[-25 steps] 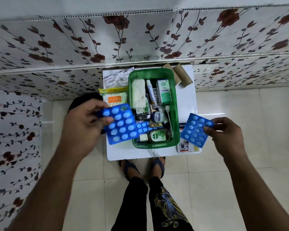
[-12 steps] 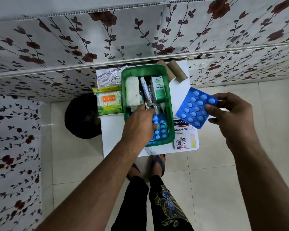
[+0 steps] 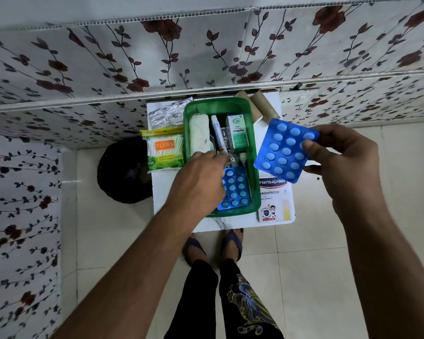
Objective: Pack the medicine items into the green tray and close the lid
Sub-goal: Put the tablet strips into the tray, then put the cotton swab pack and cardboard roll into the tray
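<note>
The green tray (image 3: pixel 217 104) sits on a small white table (image 3: pixel 175 215). It holds a white gauze roll (image 3: pixel 199 132), a white tube (image 3: pixel 216 132), a green-and-white medicine box (image 3: pixel 239 131) and a blue blister pack (image 3: pixel 236 189) at its near end. My left hand (image 3: pixel 198 178) lies inside the tray just left of that pack, fingers bent toward small silvery items; its grip is hidden. My right hand (image 3: pixel 342 156) pinches a second blue blister pack (image 3: pixel 284 150) in the air, just right of the tray.
A Hansaplast box (image 3: pixel 275 200) lies right of the tray. A cotton swab pack (image 3: pixel 165 149) and a clear foil packet (image 3: pixel 168 113) lie to its left. Two cardboard tubes (image 3: pixel 263 108) stand at the back right. A black round object (image 3: pixel 123 172) sits on the floor at left.
My left hand carried one blue blister pack into the tray, where it now lies. My right hand raised the other pack up and toward the tray.
</note>
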`<state>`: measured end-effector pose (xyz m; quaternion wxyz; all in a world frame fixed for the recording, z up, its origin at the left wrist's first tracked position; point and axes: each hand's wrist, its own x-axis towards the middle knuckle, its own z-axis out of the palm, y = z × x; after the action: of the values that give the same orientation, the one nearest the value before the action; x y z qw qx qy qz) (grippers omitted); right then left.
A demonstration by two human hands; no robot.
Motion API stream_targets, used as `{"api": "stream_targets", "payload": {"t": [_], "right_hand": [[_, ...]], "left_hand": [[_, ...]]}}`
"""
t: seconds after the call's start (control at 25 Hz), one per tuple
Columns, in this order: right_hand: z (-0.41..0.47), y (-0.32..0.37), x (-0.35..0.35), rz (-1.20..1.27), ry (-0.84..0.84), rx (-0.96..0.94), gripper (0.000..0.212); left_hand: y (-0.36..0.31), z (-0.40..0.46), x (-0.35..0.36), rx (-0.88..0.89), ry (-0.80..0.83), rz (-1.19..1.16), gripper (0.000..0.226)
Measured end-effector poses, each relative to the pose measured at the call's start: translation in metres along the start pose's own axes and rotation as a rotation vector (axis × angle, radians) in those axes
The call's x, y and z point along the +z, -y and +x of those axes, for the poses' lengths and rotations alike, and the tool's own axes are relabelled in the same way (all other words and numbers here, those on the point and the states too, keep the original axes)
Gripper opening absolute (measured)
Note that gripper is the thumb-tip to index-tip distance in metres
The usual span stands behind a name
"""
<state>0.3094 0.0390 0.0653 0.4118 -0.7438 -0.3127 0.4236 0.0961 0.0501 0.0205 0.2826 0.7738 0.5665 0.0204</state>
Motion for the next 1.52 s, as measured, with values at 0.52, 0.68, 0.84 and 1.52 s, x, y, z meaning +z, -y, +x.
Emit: {"api": "stream_targets", "payload": {"t": [0.52, 0.68, 0.84, 1.52], "right_hand": [[-0.023, -0.045, 0.118, -1.039, 0.386, -0.287, 0.037], [-0.027, -0.05, 0.12, -1.162, 0.426, -0.365, 0.048], [-0.023, -0.043, 0.112, -1.076, 0.432, -0.379, 0.044], [0.135, -0.045, 0.087, -1.064, 0.116, -0.207, 0.039]], "left_hand": [[0.097, -0.035, -0.009, -0.297, -0.306, -0.344, 0.023], [0.101, -0.037, -0.003, -0.315, -0.284, -0.344, 0.021], [0.107, -0.035, -0.005, -0.319, -0.304, -0.369, 0.021], [0.132, 0.029, 0.0, -0.146, 0.03, 0.391, 0.092]]}}
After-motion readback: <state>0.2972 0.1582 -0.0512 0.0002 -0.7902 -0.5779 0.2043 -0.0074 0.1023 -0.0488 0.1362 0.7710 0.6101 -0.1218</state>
